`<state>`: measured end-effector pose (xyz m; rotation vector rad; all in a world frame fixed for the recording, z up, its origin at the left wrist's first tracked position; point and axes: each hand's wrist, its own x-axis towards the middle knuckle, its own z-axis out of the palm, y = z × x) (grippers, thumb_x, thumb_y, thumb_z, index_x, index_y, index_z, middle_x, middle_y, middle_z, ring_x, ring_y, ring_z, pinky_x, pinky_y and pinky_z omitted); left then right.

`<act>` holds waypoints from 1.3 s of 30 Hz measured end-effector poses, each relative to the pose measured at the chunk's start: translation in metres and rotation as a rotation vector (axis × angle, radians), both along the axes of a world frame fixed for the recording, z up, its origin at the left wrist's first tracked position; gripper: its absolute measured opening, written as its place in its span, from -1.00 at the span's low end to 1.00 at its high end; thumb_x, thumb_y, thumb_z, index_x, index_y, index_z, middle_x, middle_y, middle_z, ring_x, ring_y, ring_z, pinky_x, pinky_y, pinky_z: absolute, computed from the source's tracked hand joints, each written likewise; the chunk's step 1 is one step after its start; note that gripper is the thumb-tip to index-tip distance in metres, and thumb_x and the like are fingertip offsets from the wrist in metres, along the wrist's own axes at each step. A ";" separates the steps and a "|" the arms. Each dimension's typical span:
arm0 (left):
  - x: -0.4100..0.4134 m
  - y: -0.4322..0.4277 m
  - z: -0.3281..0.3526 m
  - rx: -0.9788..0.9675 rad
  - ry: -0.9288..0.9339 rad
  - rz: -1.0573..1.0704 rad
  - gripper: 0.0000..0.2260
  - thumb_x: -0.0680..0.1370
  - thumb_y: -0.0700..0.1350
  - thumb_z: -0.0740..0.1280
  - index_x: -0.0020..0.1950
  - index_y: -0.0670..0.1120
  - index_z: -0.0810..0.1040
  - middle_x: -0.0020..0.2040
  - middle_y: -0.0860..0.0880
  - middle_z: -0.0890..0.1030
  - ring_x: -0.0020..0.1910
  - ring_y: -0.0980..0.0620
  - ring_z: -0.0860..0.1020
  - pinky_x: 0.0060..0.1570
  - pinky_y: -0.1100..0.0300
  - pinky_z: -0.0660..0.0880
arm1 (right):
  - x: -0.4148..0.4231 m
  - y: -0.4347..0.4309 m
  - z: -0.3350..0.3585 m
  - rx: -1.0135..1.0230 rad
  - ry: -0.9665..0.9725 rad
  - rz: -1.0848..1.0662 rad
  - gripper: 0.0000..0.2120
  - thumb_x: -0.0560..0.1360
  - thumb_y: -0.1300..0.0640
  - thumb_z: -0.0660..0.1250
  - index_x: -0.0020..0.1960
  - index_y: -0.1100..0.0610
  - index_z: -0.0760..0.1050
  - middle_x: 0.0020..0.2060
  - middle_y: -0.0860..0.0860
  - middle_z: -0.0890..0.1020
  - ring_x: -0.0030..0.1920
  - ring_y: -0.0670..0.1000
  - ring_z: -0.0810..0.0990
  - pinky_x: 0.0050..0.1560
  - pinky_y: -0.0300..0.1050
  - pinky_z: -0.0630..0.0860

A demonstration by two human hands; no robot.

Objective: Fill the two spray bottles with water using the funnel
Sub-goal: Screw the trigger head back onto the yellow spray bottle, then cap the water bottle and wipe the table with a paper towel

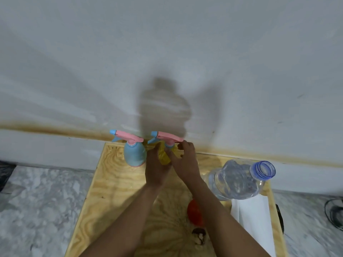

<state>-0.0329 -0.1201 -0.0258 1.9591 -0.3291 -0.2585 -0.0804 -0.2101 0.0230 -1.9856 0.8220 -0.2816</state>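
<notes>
Two spray bottles stand at the far edge of a plywood table point(111, 182), against the wall. The blue spray bottle point(134, 154) on the left has a pink and blue trigger head and stands free. The yellow spray bottle point(163, 154) beside it is mostly hidden by my hands. My left hand point(156, 167) wraps its body. My right hand point(185, 160) grips the neck under its pink trigger head point(168, 137). A red funnel point(194, 212) lies on the table beneath my right forearm.
A large clear water bottle point(239, 179) with an open blue-ringed mouth stands at the right of the table. A white roll point(254, 219) lies near the right edge. A small dark object point(199, 236) sits near the front. Marble floor surrounds the table.
</notes>
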 end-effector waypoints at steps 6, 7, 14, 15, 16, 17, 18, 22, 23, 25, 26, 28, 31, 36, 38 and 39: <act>-0.001 0.000 0.004 -0.008 0.041 0.000 -0.57 0.32 0.07 0.41 0.17 0.06 0.50 0.00 0.09 0.62 0.01 0.13 0.60 -0.07 0.01 0.60 | -0.006 0.000 0.005 -0.015 -0.001 0.016 -0.60 0.52 -0.11 0.39 0.29 0.02 0.47 0.09 -0.14 0.58 0.08 -0.15 0.55 0.11 -0.06 0.57; -0.001 0.000 0.004 -0.011 0.046 0.000 -0.55 0.31 0.08 0.41 0.18 0.05 0.50 0.01 0.08 0.62 0.02 0.13 0.60 -0.06 0.02 0.60 | -0.008 0.000 0.006 -0.012 -0.003 0.025 -0.61 0.53 -0.08 0.39 0.30 0.03 0.47 0.11 -0.13 0.59 0.11 -0.15 0.55 0.15 -0.04 0.56; -0.004 0.009 0.009 -0.056 0.038 -0.083 -0.58 0.33 0.05 0.51 0.13 0.00 0.53 -0.01 0.05 0.65 0.00 0.11 0.64 -0.05 0.02 0.61 | -0.029 0.008 0.017 -0.050 -0.056 0.068 -0.65 0.56 0.04 0.34 0.33 0.06 0.49 0.20 -0.05 0.60 0.20 -0.08 0.55 0.25 -0.01 0.52; -0.006 0.013 0.011 -0.052 0.045 -0.088 -0.59 0.35 0.06 0.51 0.14 0.01 0.53 0.00 0.06 0.65 0.00 0.10 0.64 -0.05 0.03 0.62 | -0.035 0.011 0.019 -0.052 -0.066 0.071 -0.67 0.56 0.05 0.34 0.31 0.06 0.50 0.19 -0.06 0.60 0.19 -0.08 0.56 0.24 0.00 0.53; -0.009 0.018 0.010 -0.038 0.050 -0.092 -0.60 0.37 0.07 0.50 0.15 0.03 0.54 0.01 0.07 0.65 0.00 0.10 0.64 -0.05 0.03 0.62 | -0.042 0.014 0.021 -0.059 -0.073 0.079 -0.69 0.57 0.06 0.34 0.30 0.06 0.51 0.17 -0.07 0.60 0.18 -0.09 0.56 0.23 -0.01 0.54; -0.014 0.025 0.007 -0.017 0.062 -0.096 -0.61 0.39 0.09 0.49 0.17 0.04 0.55 0.02 0.07 0.65 0.02 0.10 0.64 -0.03 0.01 0.62 | -0.050 0.017 0.022 -0.067 -0.080 0.087 -0.71 0.57 0.08 0.35 0.28 0.05 0.52 0.16 -0.08 0.61 0.16 -0.11 0.57 0.22 -0.03 0.55; -0.020 0.031 0.008 0.000 0.078 -0.096 -0.60 0.40 0.12 0.48 0.19 0.04 0.56 0.05 0.06 0.65 0.04 0.10 0.64 0.00 -0.01 0.61 | -0.059 0.020 0.024 -0.074 -0.092 0.090 -0.73 0.57 0.09 0.35 0.26 0.05 0.53 0.13 -0.09 0.61 0.14 -0.14 0.58 0.19 -0.05 0.56; -0.050 0.052 0.027 0.060 0.144 -0.061 -0.65 0.49 0.03 0.45 0.21 -0.10 0.60 0.13 0.01 0.63 0.14 0.05 0.59 0.11 0.18 0.49 | -0.102 0.032 0.029 -0.147 -0.142 0.043 -0.83 0.57 0.14 0.35 0.15 0.03 0.59 -0.02 -0.15 0.65 -0.05 -0.19 0.61 -0.01 -0.19 0.59; -0.056 0.054 0.036 0.038 0.153 -0.047 -0.74 0.52 -0.06 0.44 0.17 -0.13 0.62 0.08 -0.01 0.64 0.11 0.02 0.61 0.05 0.21 0.48 | -0.113 0.034 0.029 -0.164 -0.149 0.021 -0.85 0.57 0.15 0.35 0.12 0.03 0.60 -0.05 -0.17 0.65 -0.08 -0.19 0.61 -0.05 -0.22 0.58; -0.071 0.053 0.061 -0.025 0.133 -0.071 -0.83 0.56 -0.13 0.40 0.13 -0.12 0.64 0.01 -0.01 0.66 0.06 -0.03 0.64 0.02 0.18 0.53 | -0.137 0.038 0.029 -0.178 -0.150 -0.047 -0.86 0.56 0.15 0.34 0.09 0.02 0.61 -0.09 -0.18 0.66 -0.11 -0.19 0.61 -0.10 -0.25 0.56; -0.078 0.050 0.074 -0.062 0.105 -0.094 -0.83 0.56 -0.12 0.40 0.13 -0.11 0.63 0.00 0.01 0.65 0.05 -0.02 0.64 0.04 0.16 0.55 | -0.150 0.039 0.028 -0.177 -0.140 -0.094 -0.86 0.56 0.15 0.34 0.08 0.01 0.61 -0.10 -0.18 0.66 -0.13 -0.19 0.61 -0.11 -0.26 0.54; -0.093 0.040 0.101 -0.145 0.059 -0.170 -0.75 0.55 -0.06 0.43 0.21 -0.05 0.59 0.08 0.04 0.62 0.08 0.03 0.60 0.07 0.19 0.55 | -0.175 0.038 0.025 -0.177 -0.098 -0.186 -0.85 0.56 0.15 0.34 0.08 -0.01 0.61 -0.09 -0.16 0.67 -0.13 -0.17 0.61 -0.09 -0.24 0.53; -0.113 0.017 0.137 -0.200 -0.028 -0.339 -0.45 0.48 0.03 0.50 0.43 0.02 0.43 0.31 0.07 0.50 0.23 0.12 0.49 0.15 0.33 0.43 | -0.210 0.034 0.014 -0.178 0.035 -0.255 -0.83 0.57 0.08 0.32 0.14 -0.01 0.59 -0.05 -0.14 0.65 -0.08 -0.13 0.60 -0.02 -0.12 0.57; -0.132 -0.018 0.167 -0.189 -0.069 -0.438 -0.19 0.44 0.05 0.53 0.58 0.01 0.19 0.49 0.04 0.30 0.43 0.11 0.33 0.34 0.23 0.35 | -0.263 0.022 -0.024 -0.161 0.318 -0.205 -0.66 0.53 -0.03 0.36 0.28 0.03 0.53 0.12 -0.07 0.61 0.05 -0.07 0.57 0.02 -0.18 0.48; -0.137 -0.027 0.168 -0.197 -0.097 -0.407 -0.20 0.43 0.04 0.54 0.57 -0.02 0.22 0.48 -0.01 0.34 0.43 0.06 0.35 0.36 0.19 0.36 | -0.278 0.019 -0.039 -0.151 0.382 -0.178 -0.59 0.52 -0.07 0.38 0.32 0.03 0.51 0.17 -0.03 0.60 0.15 -0.02 0.55 0.10 -0.15 0.47; -0.138 -0.031 0.167 -0.191 -0.090 -0.385 -0.23 0.43 0.04 0.54 0.55 -0.03 0.26 0.47 -0.02 0.37 0.42 0.05 0.38 0.38 0.16 0.38 | -0.284 0.018 -0.045 -0.141 0.406 -0.168 -0.56 0.51 -0.09 0.38 0.34 0.02 0.49 0.20 -0.02 0.59 0.20 0.00 0.54 0.14 -0.11 0.46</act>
